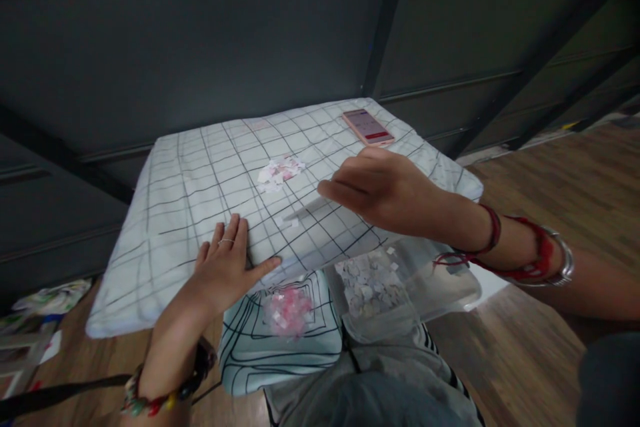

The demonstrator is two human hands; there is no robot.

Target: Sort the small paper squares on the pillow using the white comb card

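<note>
Indoor work corner, home or small workshop

Which of the two cannot be told for certain. Beyond the right fingers a dark panelled wall with framing bars stands close behind the surface, rather like a workshop partition. Beneath the left fingers lies a checked cover, homely in look, and a personal phone rests just past the right fingers. Wood-look floor shows below both, with loose clutter low down, left of the left fingers
</note>
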